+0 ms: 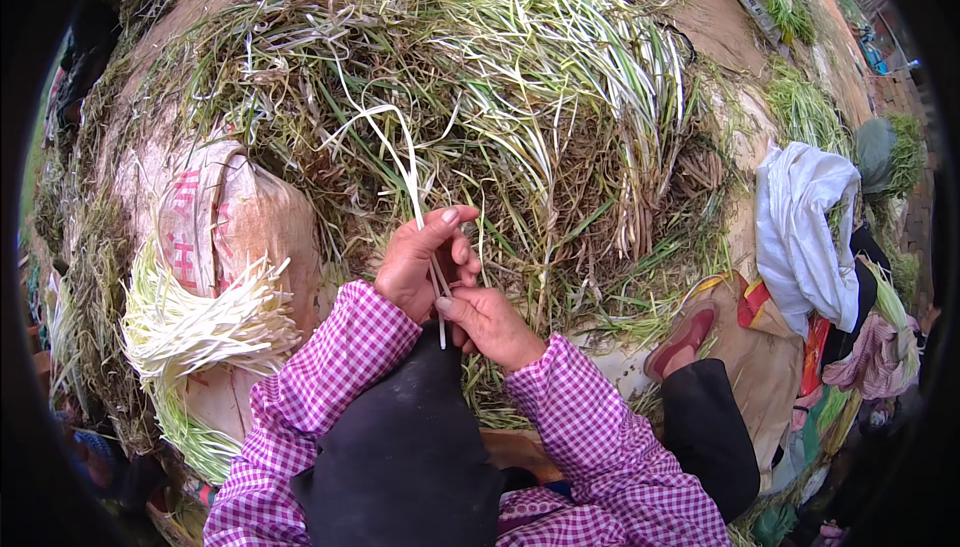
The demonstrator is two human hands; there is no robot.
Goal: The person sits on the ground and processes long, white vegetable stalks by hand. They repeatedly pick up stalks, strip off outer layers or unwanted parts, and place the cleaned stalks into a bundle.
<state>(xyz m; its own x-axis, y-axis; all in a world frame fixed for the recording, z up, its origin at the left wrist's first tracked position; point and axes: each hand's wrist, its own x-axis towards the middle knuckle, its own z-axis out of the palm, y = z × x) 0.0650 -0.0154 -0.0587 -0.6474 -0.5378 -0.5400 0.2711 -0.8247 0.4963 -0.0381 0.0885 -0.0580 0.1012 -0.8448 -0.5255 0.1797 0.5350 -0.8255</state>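
Several thin white stalks (411,179), which look like blanched chives, run between my two hands over the black apron (405,442). My left hand (416,266) has its thumb across them, with the other fingers curled. Lower down, my right hand (491,322) pinches the stalks near their cut-looking ends between thumb and fingers. Their pale leaf tips bend over to the upper left. Beyond my hands spreads a heap of uncleaned stalks (570,44) with green leaves and brown, withered matter. A thick bundle of clean pale stalks (214,318) lies to my left.
Under the bundle stands a stuffed woven sack (277,209) bearing red writing. At right, a foot in a red shoe (686,333) rests near a white plastic bag (806,232). More green stalks (806,108) lie at the upper right. Withered leaves (105,307) line the left side.
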